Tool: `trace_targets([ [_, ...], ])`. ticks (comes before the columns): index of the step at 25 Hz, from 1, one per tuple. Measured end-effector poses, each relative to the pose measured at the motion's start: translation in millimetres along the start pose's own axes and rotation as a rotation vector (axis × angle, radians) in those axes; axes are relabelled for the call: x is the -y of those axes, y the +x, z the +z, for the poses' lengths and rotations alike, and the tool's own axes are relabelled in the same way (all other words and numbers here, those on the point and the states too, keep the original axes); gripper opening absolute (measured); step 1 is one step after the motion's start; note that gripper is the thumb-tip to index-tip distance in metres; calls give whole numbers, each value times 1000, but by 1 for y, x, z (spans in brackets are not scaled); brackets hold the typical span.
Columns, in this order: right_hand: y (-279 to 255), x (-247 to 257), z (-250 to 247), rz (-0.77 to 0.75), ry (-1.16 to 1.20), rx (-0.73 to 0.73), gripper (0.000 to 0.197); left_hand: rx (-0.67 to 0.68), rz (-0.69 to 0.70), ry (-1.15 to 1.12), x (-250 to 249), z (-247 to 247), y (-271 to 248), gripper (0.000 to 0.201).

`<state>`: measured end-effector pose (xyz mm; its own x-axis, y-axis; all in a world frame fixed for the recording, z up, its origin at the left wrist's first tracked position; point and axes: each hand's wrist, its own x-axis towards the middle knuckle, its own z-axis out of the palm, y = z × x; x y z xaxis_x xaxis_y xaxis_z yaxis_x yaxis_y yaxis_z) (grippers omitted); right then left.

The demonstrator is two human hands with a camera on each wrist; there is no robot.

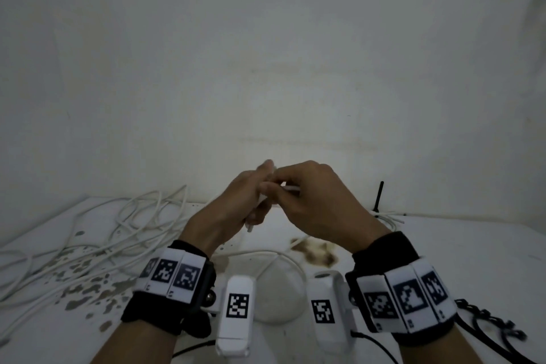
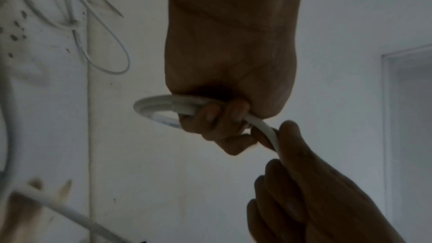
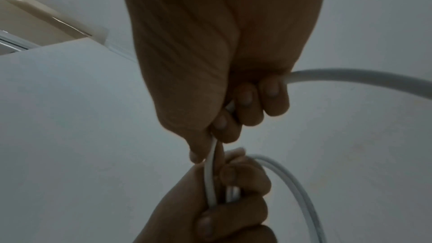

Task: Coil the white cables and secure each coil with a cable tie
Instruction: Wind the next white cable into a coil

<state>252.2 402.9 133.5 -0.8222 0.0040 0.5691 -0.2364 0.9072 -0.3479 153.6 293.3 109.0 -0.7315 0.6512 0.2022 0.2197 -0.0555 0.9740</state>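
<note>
Both hands are raised together above the middle of the white table (image 1: 443,260), touching at the fingertips. The left hand (image 1: 236,204) has its fingers curled round a small coil of white cable (image 2: 163,106), the loops bunched in its fist and bulging out on its left side. From that fist a single strand runs straight across into the right hand (image 1: 313,201), which pinches it between thumb and curled fingers; the free length of cable (image 3: 362,77) leaves the far side of that hand and arcs away to the right.

So the strand's long axis lies from hand to hand, and the coil sits just left of the right hand's pinch. The next loop, I judge, means swinging the right hand round to lay the strand onto the bunch.

A tangle of loose white cables (image 1: 118,233) lies on the left of the table. An already bundled cable with a black cable tie (image 1: 379,195) standing up sits far right.
</note>
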Motion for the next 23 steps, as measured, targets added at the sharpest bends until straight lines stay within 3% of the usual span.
trace_targets([
  [3, 0, -4, -4, 62, 139, -86, 21, 87, -86, -92, 1, 6, -1, 27],
  [6, -7, -13, -25, 111, 259, 26, 24, 109, -131, -103, 4, 4, -1, 40],
  [8, -11, -22, -35, 111, 277, 104, 14, 121, -138, -124, 5, 1, 0, 45],
  [10, -11, -33, -34, 120, 206, -9, 11, 156, -125, -160, 5, 2, 0, 46],
  [15, -6, -51, -8, 301, 100, -406, 57, 167, -119, -175, 4, 0, -1, 47],
  [18, -1, -57, 5, 355, 125, -481, 65, 149, -94, -387, -2, -3, -2, 50],
  [20, -2, -65, 6, 337, 342, -419, 61, 109, -57, -563, -8, -15, -1, 50],
  [23, -13, -73, 8, 322, 615, -84, 50, 42, -24, -739, -11, -38, 3, 54],
])
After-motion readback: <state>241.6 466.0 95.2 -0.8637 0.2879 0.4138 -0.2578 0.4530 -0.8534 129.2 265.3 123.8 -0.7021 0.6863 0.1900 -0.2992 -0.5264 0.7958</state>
